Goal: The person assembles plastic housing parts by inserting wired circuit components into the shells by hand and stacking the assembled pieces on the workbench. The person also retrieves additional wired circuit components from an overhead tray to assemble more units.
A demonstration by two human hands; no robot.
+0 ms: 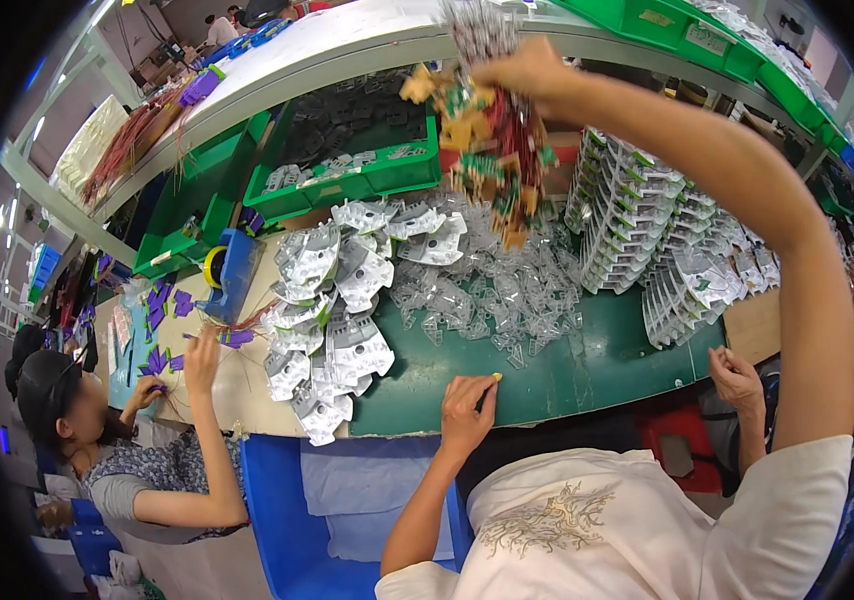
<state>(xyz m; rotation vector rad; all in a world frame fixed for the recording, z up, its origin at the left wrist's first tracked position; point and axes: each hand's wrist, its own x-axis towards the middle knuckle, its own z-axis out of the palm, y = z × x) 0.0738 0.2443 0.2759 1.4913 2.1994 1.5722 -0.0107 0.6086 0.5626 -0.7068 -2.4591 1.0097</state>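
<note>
My right hand (532,75) is raised high over the far side of the bench, closed around a hanging bundle of wired circuit boards (507,150). Orange-tan and green boards dangle from it among dark red wires, and silvery ends stick up above the fist. Lower down, my left hand (467,412) rests at the near edge of the green mat (547,385) with its fingers curled. A small yellow piece or cover shows at one fingertip; I cannot tell which. Beyond it lies a heap of clear plastic parts (492,275).
Grey-white curved housings (332,310) lie piled left; more stand in stacks (632,215) right. A green bin (357,175) sits under the overhead shelf (347,60). A co-worker (167,460) handles purple connectors (157,300) at left. Another person's hand (737,378) is at right.
</note>
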